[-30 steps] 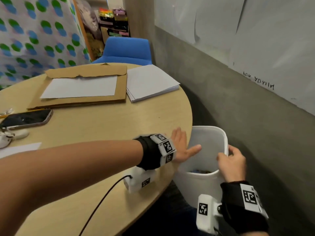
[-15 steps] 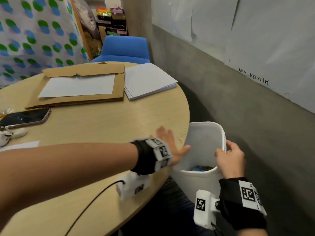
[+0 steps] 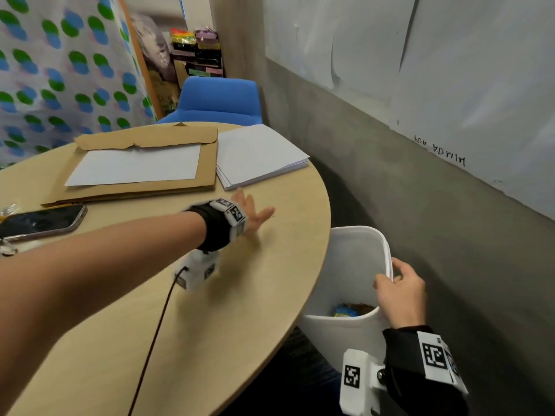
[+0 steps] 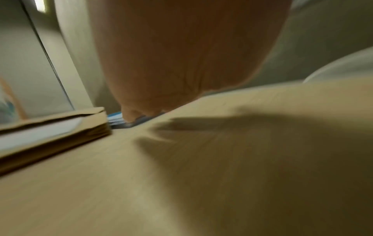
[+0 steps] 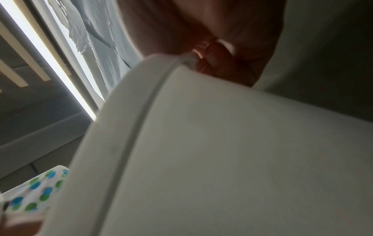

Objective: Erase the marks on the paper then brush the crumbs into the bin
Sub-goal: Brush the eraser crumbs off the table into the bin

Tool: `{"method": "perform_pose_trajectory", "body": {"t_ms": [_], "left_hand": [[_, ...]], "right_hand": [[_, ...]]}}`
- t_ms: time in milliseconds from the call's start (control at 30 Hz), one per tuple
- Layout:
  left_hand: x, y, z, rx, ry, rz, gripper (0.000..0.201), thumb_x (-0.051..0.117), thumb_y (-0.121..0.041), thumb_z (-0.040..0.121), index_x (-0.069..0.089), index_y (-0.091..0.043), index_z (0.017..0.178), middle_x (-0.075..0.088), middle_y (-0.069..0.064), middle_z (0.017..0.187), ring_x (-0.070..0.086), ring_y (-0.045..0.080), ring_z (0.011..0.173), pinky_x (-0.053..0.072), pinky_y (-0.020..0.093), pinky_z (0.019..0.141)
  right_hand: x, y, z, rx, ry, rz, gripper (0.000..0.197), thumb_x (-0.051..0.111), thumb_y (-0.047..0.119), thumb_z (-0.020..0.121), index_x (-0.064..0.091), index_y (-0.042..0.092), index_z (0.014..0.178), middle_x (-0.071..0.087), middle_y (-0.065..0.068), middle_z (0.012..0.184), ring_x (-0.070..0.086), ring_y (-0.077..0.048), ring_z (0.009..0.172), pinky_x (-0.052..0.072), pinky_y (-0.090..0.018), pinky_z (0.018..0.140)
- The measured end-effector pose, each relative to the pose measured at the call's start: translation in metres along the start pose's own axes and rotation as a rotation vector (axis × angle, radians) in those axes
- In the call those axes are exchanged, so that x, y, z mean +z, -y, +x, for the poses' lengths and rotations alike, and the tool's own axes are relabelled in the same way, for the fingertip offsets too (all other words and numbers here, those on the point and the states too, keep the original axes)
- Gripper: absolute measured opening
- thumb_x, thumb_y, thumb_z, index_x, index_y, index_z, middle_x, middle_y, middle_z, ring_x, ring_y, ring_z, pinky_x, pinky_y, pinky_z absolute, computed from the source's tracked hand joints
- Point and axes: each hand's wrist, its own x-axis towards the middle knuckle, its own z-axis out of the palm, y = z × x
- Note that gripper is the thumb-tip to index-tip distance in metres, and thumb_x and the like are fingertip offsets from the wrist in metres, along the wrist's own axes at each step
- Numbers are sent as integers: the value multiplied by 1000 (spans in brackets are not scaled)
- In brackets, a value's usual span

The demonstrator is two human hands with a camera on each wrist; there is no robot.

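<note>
We seem to be in the brushing stage: our flat, spread left hand rests on the table, our right hand grips the bin rim just beyond the edge, and the paper lies beyond the left hand.

wrists: black bands — white tag blocks
arms: bare
cameras: white boxes
cable: black — left
</note>
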Motion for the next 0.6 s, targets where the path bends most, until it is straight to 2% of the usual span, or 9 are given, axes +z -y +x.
{"method": "perform_pose_trajectory", "body": {"t_ms": [67,133,200,267,333,400,467,533,600], "left_hand": [[4,11,13,-52,-1,65,84,16,-63,92,-2,-3,149,-12,18,156,-5,32,146,5,47,118],[8,2,12,-25,13,73,85,19,-63,92,-6,-4,149,-14,16,156,-5,33,145,4,47,118],[18,-24,-2,120,42,78,81,22,-59,94,-7,-6,149,-15,13,157,-9,31,145,-1,45,118],[32,-62,-27,319,95,101,73,23,-51,98,-5,-9,150,-15,8,157,-11,27,145,-5,43,116],[36,-94,-56,527,213,105,63,19,-44,101,-1,-11,151,-12,5,158,-10,22,146,-5,40,116],[25,-109,-71,647,335,-15,58,15,-39,102,0,-10,150,-12,5,158,-10,18,146,-5,32,116],[13,-107,-65,596,244,-152,60,16,-40,102,0,-9,150,-13,7,158,-9,19,146,-3,30,116],[6,-91,-44,413,80,-166,65,18,-47,100,2,-8,150,-15,10,157,-7,23,146,0,35,117],[4,-68,-22,198,5,-97,74,19,-55,97,0,-7,150,-17,14,156,-9,27,146,0,41,117]], "right_hand": [[-2,-1,2,-1,1,11,45,54,-4,79,58,5,123,54,-11,82,50,-25,83,36,-28,73],[-3,-2,5,0,1,25,45,54,-5,79,58,5,122,51,-5,69,49,-26,80,36,-29,73],[-4,-3,8,1,-5,27,45,54,-6,79,58,4,122,46,1,62,49,-25,78,35,-29,71],[-4,-4,10,4,-11,35,45,54,-6,78,58,4,122,45,1,60,48,-25,76,35,-29,70],[-3,-4,11,11,-17,42,44,55,-7,78,59,3,120,45,2,60,47,-25,74,35,-29,70],[0,-4,10,6,-21,52,44,55,-7,77,60,3,119,45,3,61,47,-25,69,36,-28,70],[0,-3,9,-7,-23,60,44,55,-8,76,60,4,119,46,4,61,48,-24,69,36,-28,70],[-1,-3,7,-21,-30,52,44,55,-7,76,60,5,119,48,1,63,50,-23,76,36,-28,71],[-3,-3,5,-24,-28,44,44,54,-7,77,60,5,118,53,-7,72,51,-23,79,36,-27,72]]}}
